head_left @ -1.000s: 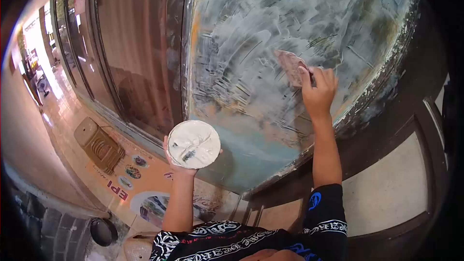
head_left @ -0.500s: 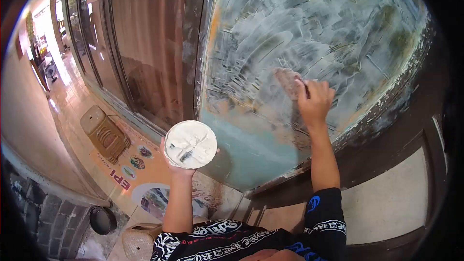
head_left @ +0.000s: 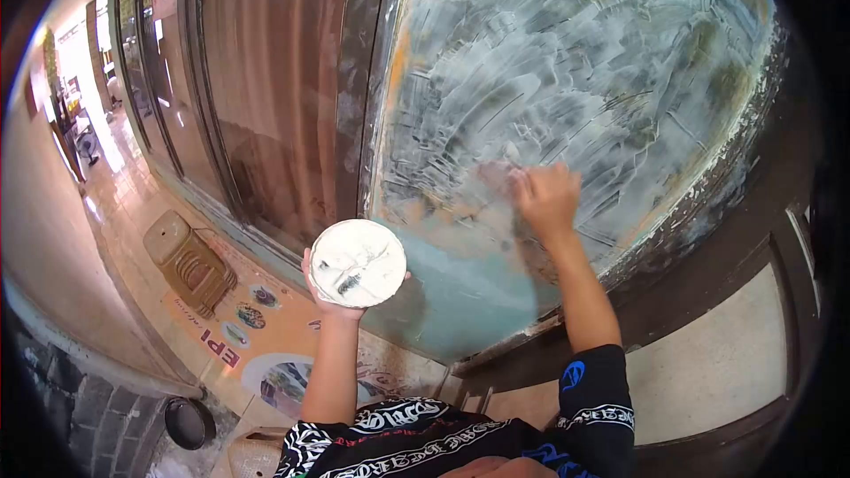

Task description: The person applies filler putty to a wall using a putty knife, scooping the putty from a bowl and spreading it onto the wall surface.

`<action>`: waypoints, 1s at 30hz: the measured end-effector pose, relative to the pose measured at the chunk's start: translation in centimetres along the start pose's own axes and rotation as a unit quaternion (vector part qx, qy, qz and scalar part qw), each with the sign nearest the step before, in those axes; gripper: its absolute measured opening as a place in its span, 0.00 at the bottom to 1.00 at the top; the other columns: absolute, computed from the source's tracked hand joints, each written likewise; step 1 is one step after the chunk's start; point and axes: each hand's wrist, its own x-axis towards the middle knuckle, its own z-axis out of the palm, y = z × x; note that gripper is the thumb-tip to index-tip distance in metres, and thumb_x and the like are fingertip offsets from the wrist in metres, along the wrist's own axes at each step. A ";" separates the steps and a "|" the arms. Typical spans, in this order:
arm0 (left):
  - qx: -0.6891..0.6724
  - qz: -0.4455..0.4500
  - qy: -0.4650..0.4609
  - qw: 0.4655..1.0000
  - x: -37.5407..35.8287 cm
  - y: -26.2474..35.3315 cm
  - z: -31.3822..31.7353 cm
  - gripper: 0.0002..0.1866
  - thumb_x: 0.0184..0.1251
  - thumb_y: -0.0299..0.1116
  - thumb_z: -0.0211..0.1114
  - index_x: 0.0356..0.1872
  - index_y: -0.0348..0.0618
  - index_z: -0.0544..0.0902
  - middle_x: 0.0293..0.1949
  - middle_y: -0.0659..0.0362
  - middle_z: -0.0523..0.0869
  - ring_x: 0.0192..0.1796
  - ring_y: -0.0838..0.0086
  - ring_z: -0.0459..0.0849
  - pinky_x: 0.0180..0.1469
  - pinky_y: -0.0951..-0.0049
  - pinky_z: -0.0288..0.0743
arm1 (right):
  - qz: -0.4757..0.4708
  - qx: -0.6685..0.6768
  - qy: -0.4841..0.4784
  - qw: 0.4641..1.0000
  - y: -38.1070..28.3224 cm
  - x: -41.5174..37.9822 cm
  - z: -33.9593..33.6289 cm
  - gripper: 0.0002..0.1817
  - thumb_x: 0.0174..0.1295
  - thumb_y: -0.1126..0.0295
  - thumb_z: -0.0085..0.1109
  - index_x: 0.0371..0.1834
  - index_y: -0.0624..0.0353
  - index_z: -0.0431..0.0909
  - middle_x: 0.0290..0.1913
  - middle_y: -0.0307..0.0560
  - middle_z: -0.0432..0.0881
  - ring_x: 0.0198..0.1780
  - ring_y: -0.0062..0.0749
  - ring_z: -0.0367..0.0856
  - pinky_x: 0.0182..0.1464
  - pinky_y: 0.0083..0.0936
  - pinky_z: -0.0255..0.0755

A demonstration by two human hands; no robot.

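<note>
My left hand (head_left: 333, 306) is wrapped round the sides of a round tub of white putty (head_left: 361, 257), held up in front of the wall. Grooves and a dark spot mark the putty's surface. My right hand (head_left: 551, 201) grips a putty spreader (head_left: 496, 179), its blade blurred and against the wall. Around it the wall (head_left: 575, 80) carries streaky, swirled white filler over grey-green, with orange-brown patches. Below the spreader runs a smoother pale green strip (head_left: 460, 279).
A dark-framed glass window (head_left: 274, 80) stands left of the wall. Stacked brown plastic stools (head_left: 188, 261) rest on a printed banner (head_left: 266, 336) on the floor. At lower left are a black round pan (head_left: 189, 423) and a grey brick wall (head_left: 97, 407). A brown wooden frame (head_left: 708, 283) slants at right.
My right hand and the spreader have moved left and slightly down across the wall. The putty tub in my left hand has shifted slightly right in view.
</note>
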 end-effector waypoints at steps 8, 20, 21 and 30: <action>-0.005 -0.008 -0.021 1.000 0.5 0.8 -0.1 0.42 0.68 0.69 0.52 0.71 0.46 0.74 0.73 0.46 0.73 0.70 0.37 0.72 0.62 0.16 0.64 | 0.012 0.072 0.040 0.997 -1.8 -1.3 -3.8 0.04 0.62 0.63 0.68 0.33 0.48 0.86 0.31 0.34 0.83 0.38 0.35 0.76 0.43 0.40 0.60; 0.011 -0.016 0.010 1.000 2.3 0.8 -0.3 0.43 0.67 0.70 0.52 0.72 0.49 0.73 0.74 0.48 0.71 0.71 0.34 0.70 0.59 0.07 0.57 | 0.159 0.009 0.158 0.974 5.5 4.6 -8.4 0.08 0.64 0.63 0.71 0.33 0.53 0.85 0.32 0.40 0.83 0.41 0.40 0.78 0.46 0.39 0.65; 0.027 -0.009 0.015 0.999 2.4 0.8 -0.5 0.42 0.67 0.70 0.53 0.74 0.52 0.72 0.77 0.49 0.68 0.73 0.34 0.67 0.59 0.04 0.52 | 0.175 0.050 0.175 0.968 5.2 4.5 -9.4 0.07 0.63 0.65 0.72 0.33 0.55 0.85 0.32 0.41 0.83 0.41 0.40 0.78 0.46 0.39 0.66; -0.026 -0.064 -0.024 0.997 3.3 -1.2 -1.4 0.43 0.68 0.71 0.50 0.72 0.47 0.73 0.73 0.46 0.72 0.69 0.35 0.72 0.60 0.11 0.62 | 0.008 0.041 -0.014 0.999 0.2 1.2 -2.1 0.08 0.61 0.61 0.71 0.33 0.51 0.86 0.32 0.34 0.85 0.40 0.36 0.78 0.44 0.37 0.62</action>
